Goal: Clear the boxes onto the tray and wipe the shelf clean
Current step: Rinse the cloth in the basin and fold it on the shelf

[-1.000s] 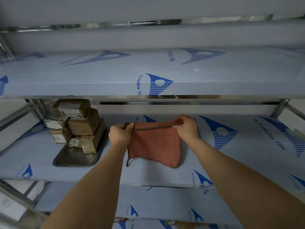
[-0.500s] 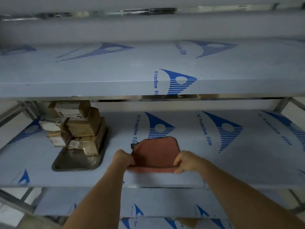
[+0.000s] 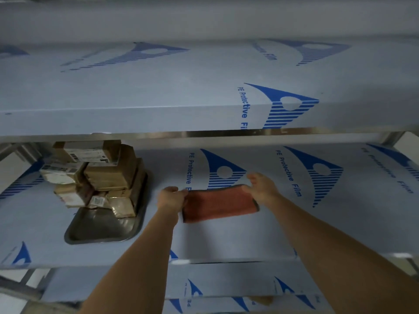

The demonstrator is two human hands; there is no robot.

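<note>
The left hand (image 3: 170,198) pinches the left edge of a folded red cloth (image 3: 218,203), while the right hand (image 3: 260,186) holds its upper right corner, fingers partly spread. The cloth lies flat on the middle shelf (image 3: 226,241), which is covered in blue protective film. To the left, near the cloth but apart from it, a metal tray (image 3: 102,230) sits on the same shelf, stacked with brown boxes (image 3: 108,175) toward its far end.
</note>
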